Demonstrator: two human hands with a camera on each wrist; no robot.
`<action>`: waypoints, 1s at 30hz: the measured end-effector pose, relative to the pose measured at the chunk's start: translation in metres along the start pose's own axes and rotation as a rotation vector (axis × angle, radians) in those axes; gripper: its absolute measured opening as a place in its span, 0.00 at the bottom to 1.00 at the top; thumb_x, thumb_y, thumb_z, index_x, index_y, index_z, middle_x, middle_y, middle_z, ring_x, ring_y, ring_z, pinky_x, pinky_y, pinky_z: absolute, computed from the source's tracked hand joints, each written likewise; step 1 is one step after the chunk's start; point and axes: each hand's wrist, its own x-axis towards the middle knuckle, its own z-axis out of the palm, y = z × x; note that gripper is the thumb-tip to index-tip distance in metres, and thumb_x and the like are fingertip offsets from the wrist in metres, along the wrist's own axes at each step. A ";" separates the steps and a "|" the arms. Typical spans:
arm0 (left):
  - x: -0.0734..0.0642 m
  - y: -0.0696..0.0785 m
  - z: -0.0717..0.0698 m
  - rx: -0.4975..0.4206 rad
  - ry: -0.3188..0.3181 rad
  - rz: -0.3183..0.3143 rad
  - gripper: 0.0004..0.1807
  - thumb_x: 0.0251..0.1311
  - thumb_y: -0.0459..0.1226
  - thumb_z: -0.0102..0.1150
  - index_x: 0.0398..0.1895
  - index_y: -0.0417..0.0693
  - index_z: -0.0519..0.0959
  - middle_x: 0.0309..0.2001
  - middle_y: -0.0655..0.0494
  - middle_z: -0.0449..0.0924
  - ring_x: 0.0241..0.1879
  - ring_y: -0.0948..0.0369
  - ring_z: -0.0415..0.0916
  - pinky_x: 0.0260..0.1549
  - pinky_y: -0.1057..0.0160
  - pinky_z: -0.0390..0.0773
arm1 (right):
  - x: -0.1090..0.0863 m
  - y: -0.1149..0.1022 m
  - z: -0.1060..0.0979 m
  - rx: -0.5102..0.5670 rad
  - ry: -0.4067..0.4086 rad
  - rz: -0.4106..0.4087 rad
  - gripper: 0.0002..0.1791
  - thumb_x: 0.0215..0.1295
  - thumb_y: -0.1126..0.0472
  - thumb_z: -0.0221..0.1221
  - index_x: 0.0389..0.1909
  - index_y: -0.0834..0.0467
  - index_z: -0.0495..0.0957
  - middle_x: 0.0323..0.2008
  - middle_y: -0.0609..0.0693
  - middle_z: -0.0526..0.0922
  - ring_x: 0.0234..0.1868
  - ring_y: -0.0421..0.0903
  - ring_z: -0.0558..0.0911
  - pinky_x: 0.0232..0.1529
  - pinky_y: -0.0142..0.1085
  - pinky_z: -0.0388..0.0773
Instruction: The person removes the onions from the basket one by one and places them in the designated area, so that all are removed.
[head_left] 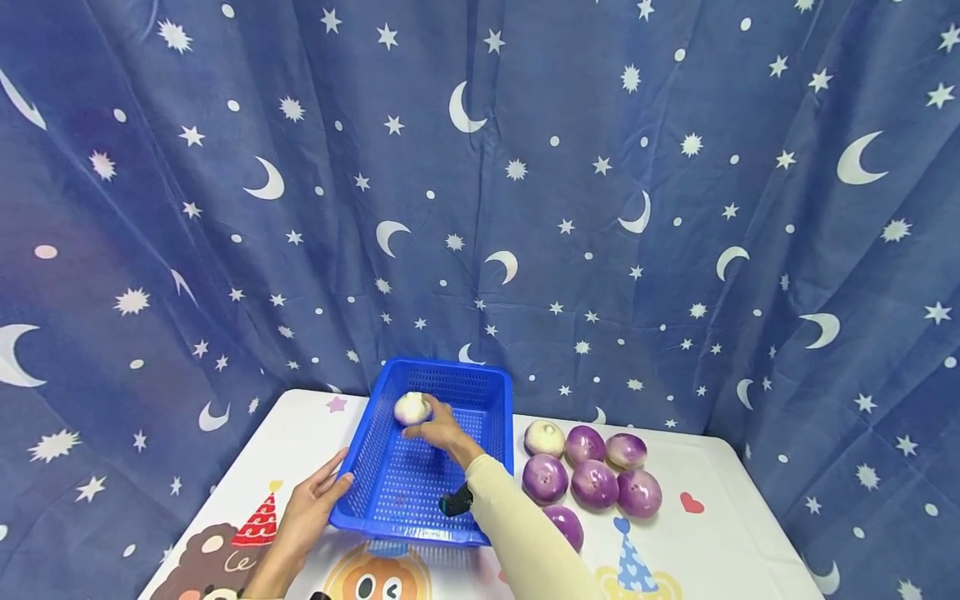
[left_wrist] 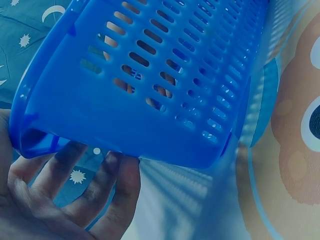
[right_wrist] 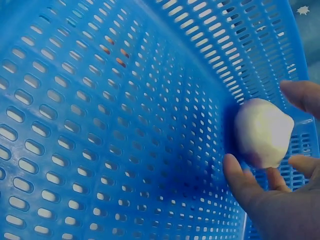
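A blue plastic basket (head_left: 420, 531) with slotted walls stands on the table. My left hand (head_left: 306, 504) grips its near left corner, thumb at the rim; in the left wrist view the fingers (left_wrist: 127, 185) reach under the edge. Inside the far left corner lies a pale onion (head_left: 412, 409) with a purple tinge. My right hand (head_left: 442, 429) reaches into the basket beside that onion. In the right wrist view, its fingers are spread around the onion (right_wrist: 262, 132), with a gap between the upper digit and the onion's skin.
Several purple onions (head_left: 595, 485) lie grouped on the table right of the basket, with a whiter onion (head_left: 544, 438) at their back left. The white tablecloth (head_left: 720, 542) carries cartoon prints. A blue star-and-moon curtain (head_left: 480, 208) hangs behind the table.
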 end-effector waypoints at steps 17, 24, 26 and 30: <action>-0.001 -0.001 -0.001 -0.009 0.003 0.016 0.34 0.68 0.50 0.56 0.75 0.56 0.61 0.68 0.41 0.67 0.66 0.45 0.69 0.64 0.47 0.70 | -0.007 -0.003 0.004 0.009 -0.036 0.007 0.28 0.54 0.68 0.68 0.56 0.58 0.72 0.58 0.61 0.75 0.50 0.56 0.81 0.47 0.45 0.82; -0.003 -0.001 -0.002 -0.009 0.001 0.019 0.34 0.68 0.50 0.56 0.75 0.56 0.62 0.68 0.40 0.68 0.63 0.46 0.74 0.45 0.73 0.77 | -0.018 -0.005 0.010 0.095 -0.220 0.031 0.35 0.56 0.72 0.66 0.66 0.60 0.68 0.53 0.61 0.74 0.45 0.56 0.84 0.36 0.46 0.86; -0.003 -0.001 -0.003 -0.017 0.000 0.019 0.34 0.68 0.50 0.57 0.75 0.56 0.62 0.68 0.40 0.68 0.62 0.46 0.75 0.44 0.74 0.77 | -0.021 -0.007 0.011 0.094 -0.239 0.028 0.36 0.55 0.73 0.66 0.66 0.61 0.67 0.51 0.61 0.76 0.45 0.56 0.84 0.36 0.47 0.86; -0.003 0.000 -0.002 -0.038 -0.007 0.019 0.33 0.68 0.49 0.56 0.75 0.56 0.62 0.67 0.40 0.68 0.60 0.47 0.77 0.43 0.73 0.77 | -0.023 -0.011 0.008 0.090 -0.239 0.020 0.35 0.56 0.73 0.66 0.66 0.62 0.68 0.48 0.60 0.77 0.44 0.55 0.84 0.37 0.47 0.86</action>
